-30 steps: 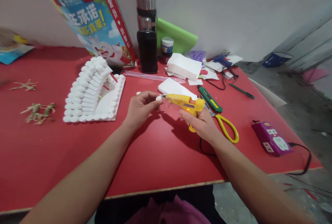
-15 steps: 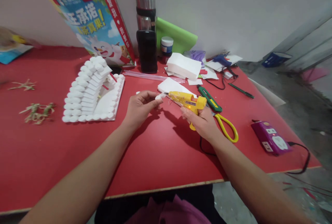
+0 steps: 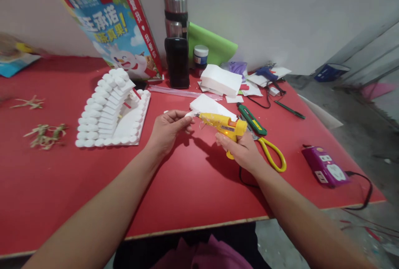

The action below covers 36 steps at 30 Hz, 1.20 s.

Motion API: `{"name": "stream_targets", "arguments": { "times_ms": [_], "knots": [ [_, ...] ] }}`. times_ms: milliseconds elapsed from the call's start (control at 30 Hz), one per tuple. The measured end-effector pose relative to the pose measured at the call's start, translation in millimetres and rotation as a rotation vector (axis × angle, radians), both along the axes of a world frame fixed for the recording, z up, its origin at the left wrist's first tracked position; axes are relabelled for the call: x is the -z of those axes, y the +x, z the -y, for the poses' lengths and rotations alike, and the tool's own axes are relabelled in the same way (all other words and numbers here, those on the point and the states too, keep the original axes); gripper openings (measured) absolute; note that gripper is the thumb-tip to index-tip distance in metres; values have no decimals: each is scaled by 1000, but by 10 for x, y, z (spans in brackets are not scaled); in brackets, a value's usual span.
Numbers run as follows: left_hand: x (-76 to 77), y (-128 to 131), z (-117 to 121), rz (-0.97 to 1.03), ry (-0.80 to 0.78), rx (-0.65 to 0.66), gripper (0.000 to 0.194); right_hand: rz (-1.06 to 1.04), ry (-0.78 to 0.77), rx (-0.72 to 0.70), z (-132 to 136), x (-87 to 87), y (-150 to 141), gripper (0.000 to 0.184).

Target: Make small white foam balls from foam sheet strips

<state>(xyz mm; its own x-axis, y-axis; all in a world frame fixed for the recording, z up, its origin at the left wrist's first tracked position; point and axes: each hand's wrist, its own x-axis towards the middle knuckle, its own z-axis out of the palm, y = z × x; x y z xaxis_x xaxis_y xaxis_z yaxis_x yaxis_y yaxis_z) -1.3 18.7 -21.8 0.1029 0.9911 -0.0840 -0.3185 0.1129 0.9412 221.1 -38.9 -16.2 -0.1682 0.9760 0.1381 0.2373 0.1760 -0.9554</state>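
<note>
My right hand (image 3: pixel 245 150) is wrapped round the handle of a yellow glue gun (image 3: pixel 218 122), whose nozzle points left and a small orange light glows on its side. Between the thumb and fingers of my left hand (image 3: pixel 168 131) is a small white piece (image 3: pixel 189 114), mostly covered by the fingers. The nozzle tip is at this piece; whether they touch I cannot tell. To the left stands a white model staircase (image 3: pixel 107 125) on a white base, edged with rounded white pieces like those of cotton or foam, with thin red sticks on it.
Yellow-handled scissors (image 3: pixel 272 152) and a green utility knife (image 3: pixel 252 118) lie right of the glue gun. White sheets (image 3: pixel 213 106), a black bottle (image 3: pixel 177 63) and a jar (image 3: pixel 200 56) stand behind. A purple power socket (image 3: pixel 326 167) sits at right; straw figures (image 3: pixel 46 134) lie at left.
The glue gun has shifted slightly left and down, its nozzle passing along the white piece. My left hand keeps its pinch in nearly the same place.
</note>
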Motion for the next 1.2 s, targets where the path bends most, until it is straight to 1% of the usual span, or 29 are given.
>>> {"name": "stream_targets", "arguments": {
  "times_ms": [167,333,467,633,767,900,1033,1200],
  "knots": [
    [-25,17,16,26,-32,35,26,55,5,-10,-3,4,-14,39],
    [-34,24,14,33,-40,42,30,39,15,14,-3,-15,-21,37],
    [-29,25,10,49,-45,42,30,30,6,41,-15,-11,-9,41],
    [-19,13,6,50,-42,40,28,14,53,73,-27,6,15,44],
    [-21,12,6,34,-50,43,27,1,57,43,-7,5,7,41],
    [-20,17,3,56,-43,55,27,70,45,-4,9,-11,-16,36],
    [-30,24,10,61,-45,60,28,77,40,5,14,-23,-26,33],
    [-51,30,23,59,-63,54,30,60,40,41,-1,-22,-13,38]
  ]
}}
